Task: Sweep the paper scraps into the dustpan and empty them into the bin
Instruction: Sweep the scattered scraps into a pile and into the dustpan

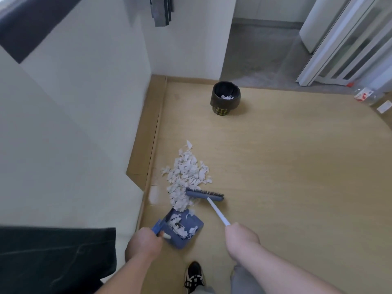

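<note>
Mid-sweep on the wooden floor (275,166). Left hand (144,240) clenched round the handle of the blue dustpan (184,228), mouth of the pan turned toward the heap. Right hand (241,234) wrapped tight round the white stick of the brush (204,194), bristle head down at the near right edge of the paper scraps (186,172). Most of the pile out on the floor beyond the pan, a tongue of it touching the pan's lip, a handful already lying inside among the comb teeth. Bin (226,96) well apart, up near the wall corner, black liner open, some white paper showing at the bottom.

Judging from this, loading step only partly done, emptying not yet due. To do it well: keep the pan's front edge pressed flat to the floor so nothing slides under; reach the brush head past the far side of the heap and draw it back toward the pan in short, low strokes rather than one hard swipe. Light paper, likely to flutter and scatter if flicked. Worth minding the stray pieces on the left near the skirting (148,132), and the loose tip at the far end of the pile. Better to angle the head so scraps funnel to the middle of the pan, not round its sides. Pan level on the walk to the bin, tipped only once over the rim.
</note>
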`<state>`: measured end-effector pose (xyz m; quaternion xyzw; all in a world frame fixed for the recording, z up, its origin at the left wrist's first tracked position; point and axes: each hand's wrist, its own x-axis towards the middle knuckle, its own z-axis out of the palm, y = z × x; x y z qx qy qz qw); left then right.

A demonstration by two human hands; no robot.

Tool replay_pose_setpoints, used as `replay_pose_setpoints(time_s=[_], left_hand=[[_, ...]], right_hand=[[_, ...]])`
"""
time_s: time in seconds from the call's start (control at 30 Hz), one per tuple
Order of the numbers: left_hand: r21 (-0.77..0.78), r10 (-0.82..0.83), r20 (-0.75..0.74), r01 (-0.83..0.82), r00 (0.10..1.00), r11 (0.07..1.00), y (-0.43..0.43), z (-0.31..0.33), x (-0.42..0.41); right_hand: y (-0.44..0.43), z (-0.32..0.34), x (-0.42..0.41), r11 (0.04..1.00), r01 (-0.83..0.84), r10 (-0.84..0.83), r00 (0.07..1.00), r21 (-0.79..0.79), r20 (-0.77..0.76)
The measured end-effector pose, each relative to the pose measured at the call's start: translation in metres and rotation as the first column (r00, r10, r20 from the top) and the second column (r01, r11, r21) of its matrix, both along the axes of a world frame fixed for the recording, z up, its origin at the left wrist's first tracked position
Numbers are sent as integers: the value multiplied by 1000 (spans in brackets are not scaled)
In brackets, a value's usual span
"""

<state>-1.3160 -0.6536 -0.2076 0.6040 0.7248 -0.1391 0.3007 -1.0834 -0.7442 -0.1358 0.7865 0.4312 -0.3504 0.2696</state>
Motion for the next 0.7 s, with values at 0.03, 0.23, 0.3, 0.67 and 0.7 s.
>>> replay_pose_setpoints(time_s=[0.03,0.23,0.3,0.67,0.7], left_hand=[[1,6,1,-6,1000,1000,0,0,-1],[-10,-43,-7,43,999,999,5,-6,-4],[-28,-46,5,46,999,999,4,-5,-2],[-12,4,-9,-4,1000,1000,-6,-2,-14],[-20,-16,-3,16,1000,1000,-5,-10,-19]], right_hand=[[-3,-4,-3,999,-31,31,1000,-12,1],[-32,8,-8,993,-113,111,993,-46,-48],[-42,21,-4,995,-90,87,994,-41,-61],[-66,69,27,972,222,-228,971,-81,-75],[-63,65,28,968,236,-243,967,-87,-79]])
